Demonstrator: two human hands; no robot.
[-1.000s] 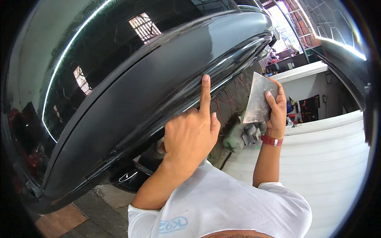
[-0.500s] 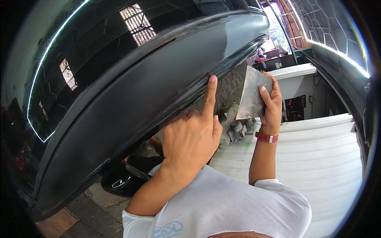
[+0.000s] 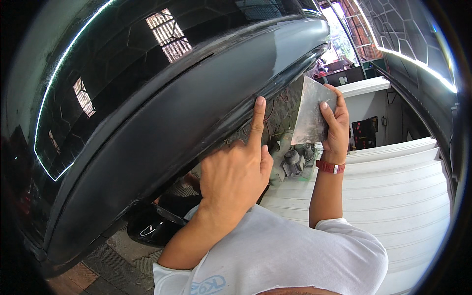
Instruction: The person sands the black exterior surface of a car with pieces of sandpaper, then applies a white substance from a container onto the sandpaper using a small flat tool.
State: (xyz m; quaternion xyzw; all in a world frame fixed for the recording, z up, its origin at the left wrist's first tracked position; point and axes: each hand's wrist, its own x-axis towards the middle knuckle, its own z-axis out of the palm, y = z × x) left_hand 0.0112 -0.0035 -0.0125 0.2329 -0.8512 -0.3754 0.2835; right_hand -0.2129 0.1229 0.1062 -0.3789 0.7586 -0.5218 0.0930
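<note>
The right hand (image 3: 337,129) pinches a thin grey four-sided sheet (image 3: 309,118) by its right side, the thumb lying on the near face and the other fingers behind it, one tip showing at the far right corner. Most of the sheet stands tilted to the left of that thumb, in the space between the two hands.

The left hand (image 3: 231,174) has its index finger stretched straight away from the body, with the thumb apart on the right; the other fingers fold under, and whether they hold anything cannot be told. The index tip overlaps the near right edge of a matte dark-grey car body panel (image 3: 162,123), but contact is unclear. That panel runs from near left to far right, beside a glossy black surface (image 3: 115,64). A red wristband (image 3: 330,167) circles the right wrist.
</note>
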